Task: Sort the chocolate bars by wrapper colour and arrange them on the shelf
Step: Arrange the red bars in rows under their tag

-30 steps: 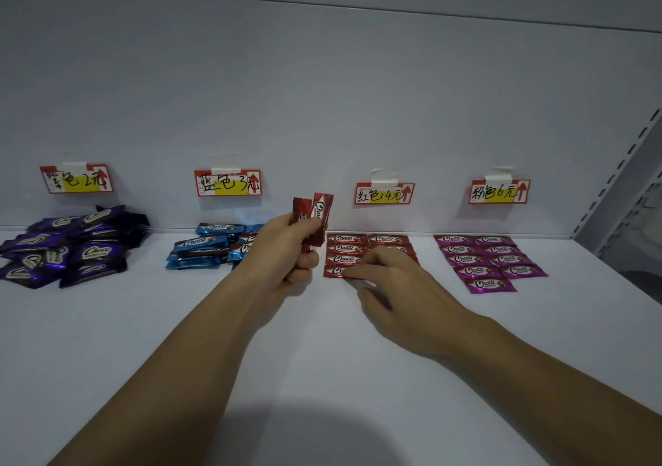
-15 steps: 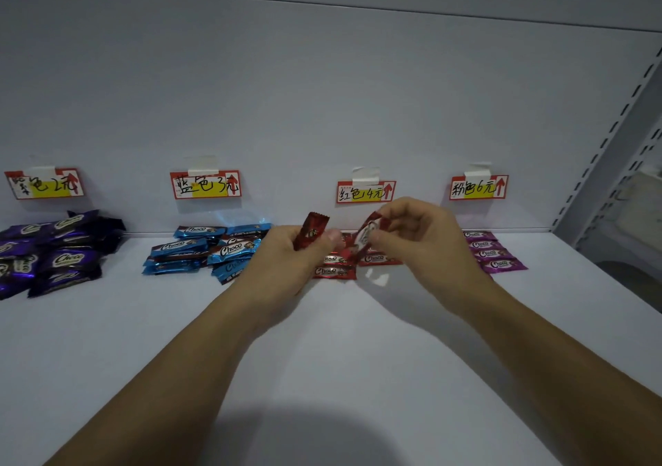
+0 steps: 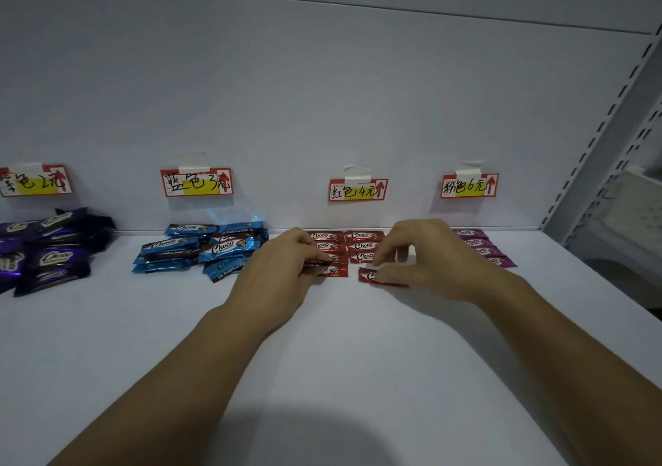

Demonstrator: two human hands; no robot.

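Red bars [image 3: 362, 247] in two tidy columns on the shelf [image 3: 322, 358], right under the red label [image 3: 358, 190]. Right hand [image 3: 430, 261] fingers pinching the front bar [image 3: 369, 276] down to lengthen its column; left hand [image 3: 283, 268] curled round a spare bar [image 3: 317, 264], likely next

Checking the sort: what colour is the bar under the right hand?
Red. The bar shows best in the head view.

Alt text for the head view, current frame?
The left hand grips one red bar and the right hand pinches a second red bar at the front of a two-column red grid on a white shelf. A blue pile and purple pile lie left, pink rows right, each under a handwritten price tag.
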